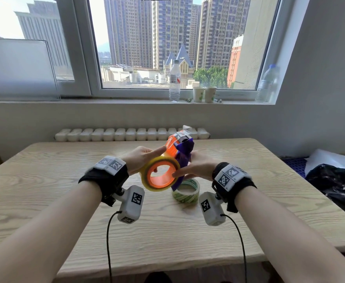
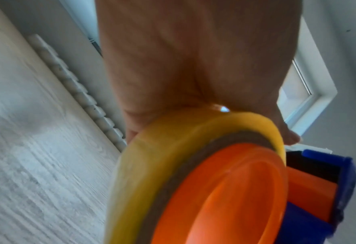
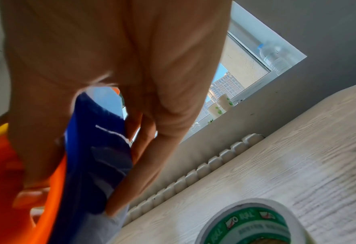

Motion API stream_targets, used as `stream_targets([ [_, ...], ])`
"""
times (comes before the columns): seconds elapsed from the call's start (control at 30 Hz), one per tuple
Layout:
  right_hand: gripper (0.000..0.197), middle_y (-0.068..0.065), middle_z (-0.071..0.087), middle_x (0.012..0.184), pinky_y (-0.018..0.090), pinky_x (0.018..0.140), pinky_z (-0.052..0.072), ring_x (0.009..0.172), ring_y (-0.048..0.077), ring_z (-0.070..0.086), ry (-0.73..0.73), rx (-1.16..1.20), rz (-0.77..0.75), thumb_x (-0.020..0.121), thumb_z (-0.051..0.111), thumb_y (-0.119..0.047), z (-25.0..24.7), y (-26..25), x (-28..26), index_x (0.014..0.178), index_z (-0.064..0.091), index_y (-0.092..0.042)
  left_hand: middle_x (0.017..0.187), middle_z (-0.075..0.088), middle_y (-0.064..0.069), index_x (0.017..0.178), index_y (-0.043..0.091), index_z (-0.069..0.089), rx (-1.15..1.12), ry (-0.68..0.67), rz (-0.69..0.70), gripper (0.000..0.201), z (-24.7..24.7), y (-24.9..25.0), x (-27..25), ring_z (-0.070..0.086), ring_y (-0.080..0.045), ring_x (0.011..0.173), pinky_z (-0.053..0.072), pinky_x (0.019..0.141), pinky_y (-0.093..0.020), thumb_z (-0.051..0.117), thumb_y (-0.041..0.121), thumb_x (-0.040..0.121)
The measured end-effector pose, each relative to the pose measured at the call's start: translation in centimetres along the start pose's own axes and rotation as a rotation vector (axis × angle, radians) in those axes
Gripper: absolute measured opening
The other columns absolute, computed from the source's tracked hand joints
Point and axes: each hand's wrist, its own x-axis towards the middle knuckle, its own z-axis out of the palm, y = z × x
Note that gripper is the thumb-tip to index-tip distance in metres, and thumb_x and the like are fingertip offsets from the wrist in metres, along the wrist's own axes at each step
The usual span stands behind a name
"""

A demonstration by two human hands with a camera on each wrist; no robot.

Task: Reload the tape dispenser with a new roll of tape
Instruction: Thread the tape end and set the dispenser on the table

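Both hands are holding the tape dispenser (image 1: 178, 152) above the table (image 1: 249, 201), well back from its near edge. The left hand (image 1: 141, 158) is curling its grip round the yellow tape roll (image 1: 147, 180) on the orange hub; the right hand (image 1: 196, 167) is gripping the blue handle. A green-printed roll (image 1: 188, 193) is lying just beneath, far from every table edge.

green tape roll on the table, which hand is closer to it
Right. The right hand holds the dispenser just above the green tape roll; the left hand is farther left, gripping the yellow roll.

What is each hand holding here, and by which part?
Left hand grips the yellow tape roll by its outer rim, on the dispenser's orange hub. Right hand holds the tape dispenser by its blue body.
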Motion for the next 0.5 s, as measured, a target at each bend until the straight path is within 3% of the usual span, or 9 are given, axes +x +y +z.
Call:
stream_targets([
  [0.1,0.034,0.003,0.069,0.089,0.025,0.070,0.060,0.078,0.012,0.068,0.086,-0.042,-0.011,0.071,0.074,0.004,0.3,0.3,0.2,0.102,0.064,-0.004,0.059,0.061,-0.005,0.069,0.000,0.066,0.075,0.044,-0.003,0.055,-0.1,0.1,0.3,0.052,-0.021,0.059,0.042,0.062,-0.030,0.056,0.053,0.080],
  [0.17,0.033,0.007,0.070,0.092,0.033,0.082,0.058,0.085,0.020,0.068,0.142,-0.050,-0.021,0.068,0.076,0.002,0.6,0.4,0.4,0.099,0.065,-0.005,0.073,0.060,-0.014,0.085,-0.013,0.064,0.096,0.061,0.026,0.079,-0.3,0.2,0.3,0.052,-0.024,0.069,0.042,0.069,-0.033,0.057,0.065,0.072],
  [0.23,0.034,0.010,0.070,0.094,0.034,0.083,0.057,0.086,0.022,0.067,0.176,-0.029,-0.040,0.067,0.077,0.003,0.8,0.3,0.5,0.098,0.065,-0.004,0.081,0.057,-0.014,0.091,-0.013,0.061,0.156,0.104,0.090,0.096,-0.6,0.3,0.4,0.051,-0.022,0.075,0.041,0.070,-0.034,0.054,0.078,0.061],
  [0.3,0.029,0.006,0.068,0.087,0.029,0.075,0.059,0.078,0.018,0.066,0.222,-0.021,-0.064,0.066,0.077,0.003,1.0,0.0,0.7,0.088,0.063,-0.010,0.091,0.057,-0.011,0.104,-0.004,0.059,0.230,0.195,0.129,0.068,-0.7,0.4,0.6,0.053,-0.020,0.084,0.042,0.070,-0.030,0.051,0.059,0.080],
  [0.37,0.026,0.003,0.065,0.080,0.028,0.069,0.058,0.073,0.016,0.065,0.294,0.002,-0.047,0.067,0.077,0.001,1.0,-0.2,1.1,0.082,0.060,-0.014,0.100,0.059,-0.011,0.114,0.001,0.054,0.272,0.378,0.168,0.041,-1.2,0.1,1.0,0.054,-0.019,0.089,0.045,0.076,-0.032,0.048,0.035,0.092],
  [0.43,0.023,0.009,0.065,0.083,0.039,0.075,0.058,0.077,0.023,0.065,0.371,0.019,-0.024,0.069,0.077,-0.003,1.0,-0.5,1.4,0.079,0.060,-0.013,0.092,0.060,-0.008,0.103,0.007,0.056,0.356,0.581,0.216,0.025,-1.7,0.0,0.7,0.054,-0.020,0.082,0.045,0.076,-0.035,0.051,0.029,0.092],
  [0.5,0.022,0.013,0.063,0.084,0.049,0.079,0.056,0.079,0.028,0.063,0.436,0.000,-0.024,0.069,0.077,-0.005,1.1,-0.9,1.7,0.073,0.057,-0.014,0.075,0.057,-0.001,0.092,0.009,0.060,0.406,0.558,0.225,0.017,-1.9,0.0,0.5,0.056,-0.022,0.073,0.042,0.070,-0.032,0.054,0.024,0.090],
])
